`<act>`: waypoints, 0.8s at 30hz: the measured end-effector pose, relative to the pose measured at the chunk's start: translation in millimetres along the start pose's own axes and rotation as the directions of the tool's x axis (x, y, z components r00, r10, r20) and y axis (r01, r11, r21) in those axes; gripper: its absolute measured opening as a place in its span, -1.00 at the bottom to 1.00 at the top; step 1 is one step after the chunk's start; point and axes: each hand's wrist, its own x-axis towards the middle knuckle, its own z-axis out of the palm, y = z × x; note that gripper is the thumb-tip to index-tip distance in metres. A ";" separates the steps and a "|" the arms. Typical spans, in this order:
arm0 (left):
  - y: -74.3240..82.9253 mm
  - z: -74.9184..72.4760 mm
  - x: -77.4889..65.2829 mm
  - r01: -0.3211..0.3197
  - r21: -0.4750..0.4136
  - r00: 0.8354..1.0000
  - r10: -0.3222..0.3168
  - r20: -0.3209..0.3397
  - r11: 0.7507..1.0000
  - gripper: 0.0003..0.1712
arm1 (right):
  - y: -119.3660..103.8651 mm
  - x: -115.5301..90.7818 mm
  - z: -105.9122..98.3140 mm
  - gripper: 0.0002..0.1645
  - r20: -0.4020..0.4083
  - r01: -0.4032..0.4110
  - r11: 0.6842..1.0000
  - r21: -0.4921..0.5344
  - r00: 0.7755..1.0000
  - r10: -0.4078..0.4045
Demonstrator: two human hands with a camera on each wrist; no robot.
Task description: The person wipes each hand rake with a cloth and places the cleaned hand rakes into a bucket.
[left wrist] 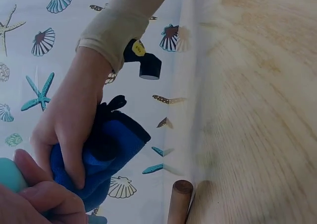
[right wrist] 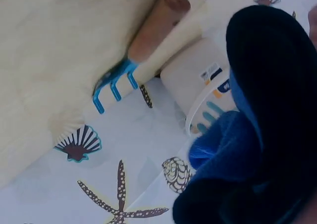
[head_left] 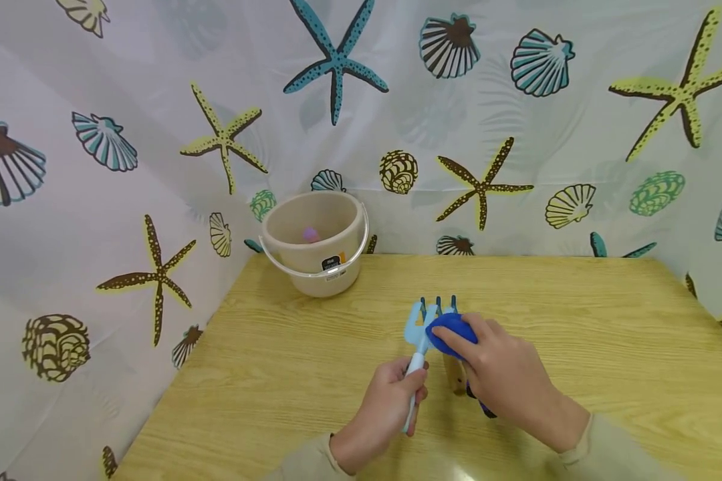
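Note:
My left hand [head_left: 391, 394] grips the pale blue handle of a small garden fork [head_left: 417, 364], its light blue head pointing away from me. In my right hand [head_left: 511, 374] is a bunched blue cloth [head_left: 454, 337] with black edging, which overlaps the fork's neck and part of its head in the head view. The cloth's dark border [right wrist: 272, 85] fills much of the right wrist view. Beneath the hands, a hand rake [right wrist: 156, 30] with a wooden handle and blue prongs lies on the table; the cloth and right hand partly cover it in the head view.
A beige bucket [head_left: 331, 284] with a clear handle stands at the table's back left, a purple-pink item [head_left: 311, 234] inside. The wood-grain table [head_left: 277, 387] meets a white curtain [head_left: 385, 220] printed with shells and starfish at its back and sides.

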 end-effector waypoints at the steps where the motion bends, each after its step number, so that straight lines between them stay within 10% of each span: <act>1: -0.6 -0.1 -0.3 -0.003 0.008 1.000 0.003 0.009 1.000 -0.82 | 4.0 2.7 -0.6 -0.41 0.018 -0.024 1.000 -0.008 1.000 0.024; 9: -7.6 1.3 -7.2 -0.103 0.196 0.994 0.098 0.039 0.975 -0.87 | 26.1 19.0 -8.6 -0.48 0.173 -0.175 0.982 -0.069 0.968 0.184; 24: -7.2 -7.5 -1.9 -0.041 0.220 0.999 0.040 0.008 0.975 -0.81 | -21.8 12.0 -13.9 -0.33 0.151 0.042 0.993 -0.112 0.988 -0.025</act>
